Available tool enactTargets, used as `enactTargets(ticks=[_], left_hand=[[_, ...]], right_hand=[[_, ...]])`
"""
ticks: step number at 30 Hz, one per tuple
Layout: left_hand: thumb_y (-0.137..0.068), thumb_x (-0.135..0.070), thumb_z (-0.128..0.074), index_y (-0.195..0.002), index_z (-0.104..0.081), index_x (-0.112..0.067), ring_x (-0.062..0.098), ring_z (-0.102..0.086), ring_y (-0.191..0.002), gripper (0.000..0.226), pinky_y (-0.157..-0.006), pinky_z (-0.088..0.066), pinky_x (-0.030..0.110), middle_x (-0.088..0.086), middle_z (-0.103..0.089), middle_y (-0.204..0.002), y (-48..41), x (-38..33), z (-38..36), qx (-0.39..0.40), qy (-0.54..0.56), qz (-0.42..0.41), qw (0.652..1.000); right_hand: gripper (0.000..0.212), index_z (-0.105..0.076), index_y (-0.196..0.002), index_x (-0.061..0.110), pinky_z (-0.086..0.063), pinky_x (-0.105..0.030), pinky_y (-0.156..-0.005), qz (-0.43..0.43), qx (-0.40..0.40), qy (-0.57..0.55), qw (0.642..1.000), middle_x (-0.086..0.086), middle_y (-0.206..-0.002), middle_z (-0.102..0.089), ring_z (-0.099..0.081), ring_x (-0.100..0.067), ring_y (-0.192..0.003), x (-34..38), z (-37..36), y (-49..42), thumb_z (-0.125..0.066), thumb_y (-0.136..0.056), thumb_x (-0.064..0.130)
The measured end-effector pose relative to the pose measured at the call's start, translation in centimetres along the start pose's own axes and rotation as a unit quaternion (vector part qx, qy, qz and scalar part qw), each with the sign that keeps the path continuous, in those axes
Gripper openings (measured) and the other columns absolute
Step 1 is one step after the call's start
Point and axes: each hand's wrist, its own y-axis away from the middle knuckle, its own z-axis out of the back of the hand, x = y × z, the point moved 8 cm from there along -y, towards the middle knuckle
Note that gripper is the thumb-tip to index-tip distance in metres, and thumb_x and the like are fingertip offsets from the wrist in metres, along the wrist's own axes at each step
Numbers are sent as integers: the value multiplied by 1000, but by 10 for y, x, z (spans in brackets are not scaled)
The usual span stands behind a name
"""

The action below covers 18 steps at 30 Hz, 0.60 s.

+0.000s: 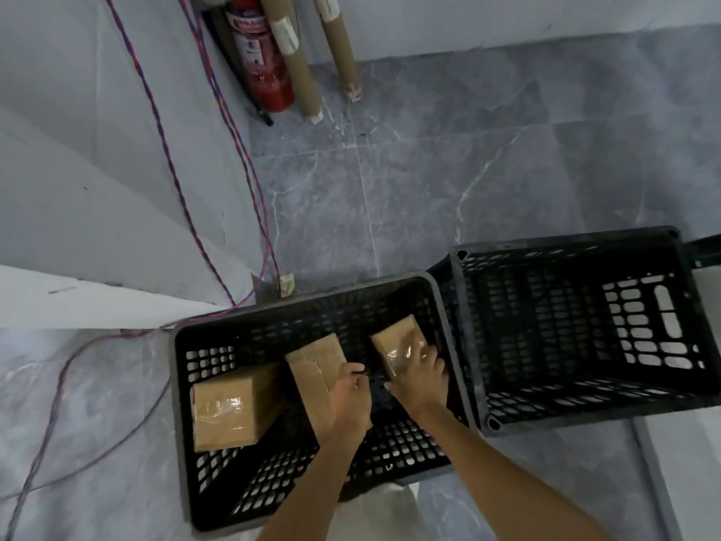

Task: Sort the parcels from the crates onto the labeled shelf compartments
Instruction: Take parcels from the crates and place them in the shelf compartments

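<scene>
i'm looking down into two black perforated plastic crates standing side by side on the grey marbled floor (409, 181). the left crate (183, 384) holds three brown cardboard parcels. the largest parcel (230, 408) sits against its left wall, taped across the top with clear tape. the middle parcel (316, 369) stands tilted near the centre, and my left hand (349, 400) is curled closed around its near edge, gripping it. the right parcel (398, 343) leans toward the crate's right wall, its face shiny with clear tape; my right hand (419, 378) lies on it with fingers spread fairly wide, touching its near end, though i cannot tell whether it has a real hold yet. both forearms reach in over the crate's near rim.

the right crate (585, 419) touches the first at the corner and shows only its mesh bottom and walls.

beyond the crates, a red fire extinguisher (263, 60) and two cardboard tubes (296, 64) lean in the corner by the white wall, and twisted red and blue wires (187, 216) run down the wall and trail across the floor to the left.
</scene>
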Motion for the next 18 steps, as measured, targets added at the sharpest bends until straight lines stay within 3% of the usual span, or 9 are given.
enactTargets(ticks=[4, 9, 11, 14, 16, 18], left_hand=[[-95, -11, -47, -115, -53, -14, 1, -50, -68, 21, -51, -40, 7, 1, -64, -93, 5, 9, 2, -6, 7, 10, 1000], [-95, -7, -42, -106, -52, -15, 10, -49, -71, 16, -55, -37, 15, -8, -50, -75, 60, -28, 46, -22, 7, 17, 1000], [-94, -4, -43, -104, -51, -14, 12, -49, -73, 16, -58, -37, 16, -6, -49, -77, 92, -50, 68, -13, 13, 7, 1000], [-89, -2, -47, -111, -56, -8, 15, -50, -73, 25, -62, -39, 22, 4, -54, -82, 140, -87, 107, -14, -3, -36, 999], [-89, -5, -49, -113, -57, -10, 21, -55, -87, 25, -72, -40, 28, 12, -58, -100, 176, -120, 136, -23, 17, -43, 999], [-94, -13, -48, -117, -56, -13, 24, -55, -103, 25, -82, -41, 29, 9, -57, -117, 213, -161, 165, -33, 48, -48, 997]], right_hand=[[103, -7, -148, 19, -46, -41, -95, 6, -28, 4, 1000, -16, -136, -35, -42, -32, -122, -1, 4, 8, -71, -73, 51], [103, -10, -149, 21, -37, -39, -101, -39, -5, -210, 977, -17, -134, -34, -37, -33, -124, -12, 74, 65, -71, -70, 47], [98, -14, -149, 22, -38, -41, -103, -82, 7, -337, 938, -17, -138, -35, -39, -33, -125, -24, 114, 97, -74, -71, 35], [82, -26, -144, 25, -44, -39, -101, -129, 41, -521, 843, -11, -136, -47, -52, -25, -111, -40, 179, 149, -73, -76, 22], [76, -31, -142, 26, -48, -42, -96, -130, 74, -593, 791, -7, -139, -47, -54, -24, -111, -48, 228, 187, -74, -80, 23], [68, -33, -140, 28, -54, -42, -83, -110, 103, -627, 764, -4, -134, -49, -56, -23, -107, -53, 284, 226, -70, -84, 26]])
